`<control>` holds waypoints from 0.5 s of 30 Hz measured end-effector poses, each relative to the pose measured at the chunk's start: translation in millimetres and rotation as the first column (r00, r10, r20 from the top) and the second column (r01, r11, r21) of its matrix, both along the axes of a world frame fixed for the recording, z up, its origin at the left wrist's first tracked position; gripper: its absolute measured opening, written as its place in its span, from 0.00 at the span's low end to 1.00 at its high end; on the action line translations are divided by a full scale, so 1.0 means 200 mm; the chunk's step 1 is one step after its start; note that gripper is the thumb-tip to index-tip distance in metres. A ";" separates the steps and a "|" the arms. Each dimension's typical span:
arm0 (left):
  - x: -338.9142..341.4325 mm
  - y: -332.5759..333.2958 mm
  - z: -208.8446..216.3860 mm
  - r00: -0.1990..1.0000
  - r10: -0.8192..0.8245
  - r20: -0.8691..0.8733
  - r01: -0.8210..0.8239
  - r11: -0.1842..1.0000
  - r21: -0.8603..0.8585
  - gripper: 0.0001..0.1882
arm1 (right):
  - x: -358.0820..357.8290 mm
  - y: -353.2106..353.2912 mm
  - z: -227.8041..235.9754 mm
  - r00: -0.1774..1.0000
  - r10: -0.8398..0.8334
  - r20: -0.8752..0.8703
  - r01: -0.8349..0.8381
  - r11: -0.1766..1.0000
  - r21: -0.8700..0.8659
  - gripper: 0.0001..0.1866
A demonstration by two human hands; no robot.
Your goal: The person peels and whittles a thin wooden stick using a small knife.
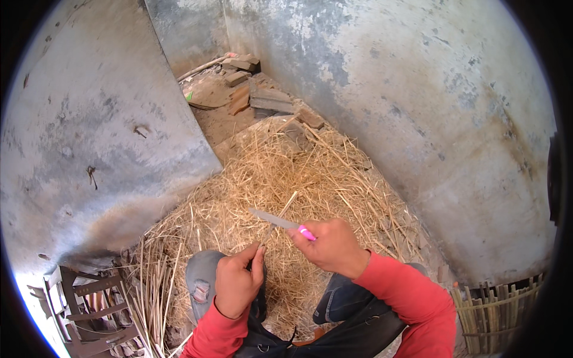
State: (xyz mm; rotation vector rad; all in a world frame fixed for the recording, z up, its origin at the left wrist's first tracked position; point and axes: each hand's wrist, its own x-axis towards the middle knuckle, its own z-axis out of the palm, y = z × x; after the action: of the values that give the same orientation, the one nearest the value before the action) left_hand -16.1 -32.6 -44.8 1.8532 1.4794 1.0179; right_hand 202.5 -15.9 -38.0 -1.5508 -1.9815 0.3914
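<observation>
My right hand (pixel 334 244) is closed around the pink handle of a knife (pixel 273 218), whose blade points left and slightly away from me. My left hand (pixel 240 275) pinches a thin, narrow strip (pixel 268 234) between thumb and fingertips. The strip's upper end reaches up to the underside of the blade; whether the two touch, I cannot tell. Most of the strip is hidden in the fingers, and its material is too small to make out. Both hands are held above my bent knees, over a thick layer of straw-coloured shavings (pixel 310 185).
Long split strips (pixel 156 280) lean at the left beside a dark wooden frame (pixel 98 304). Upright slats bound together (pixel 492 313) stand at the lower right. Bricks and tiles (pixel 262 95) lie in the far corner. Worn plaster walls (pixel 418 89) close in on both sides.
</observation>
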 end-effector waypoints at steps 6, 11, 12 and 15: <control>0.00 0.01 0.00 1.000 -0.028 -0.010 0.028 1.000 -0.003 0.08 | 0.01 0.03 -0.02 0.995 0.000 0.100 -0.001 1.000 0.016 0.26; -0.08 -0.01 0.03 0.985 -0.119 -0.126 0.111 0.991 -0.068 0.08 | 0.33 0.24 0.04 0.897 -0.433 0.084 0.437 0.899 -0.029 0.24; -0.07 -0.02 0.07 0.996 -0.074 -0.052 0.070 0.995 -0.064 0.08 | 0.46 0.24 0.04 0.890 -0.451 0.065 0.444 0.890 0.104 0.25; -0.07 -0.01 0.06 1.000 0.009 0.020 -0.009 0.999 -0.033 0.08 | 0.50 0.22 0.06 0.911 -0.411 -0.013 0.409 0.902 0.139 0.27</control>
State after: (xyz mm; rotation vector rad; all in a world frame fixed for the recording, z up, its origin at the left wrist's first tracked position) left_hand -31.1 -35.5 -31.9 1.8101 1.4853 1.0077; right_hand 303.5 27.7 -25.9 -1.8255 -1.5941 0.0644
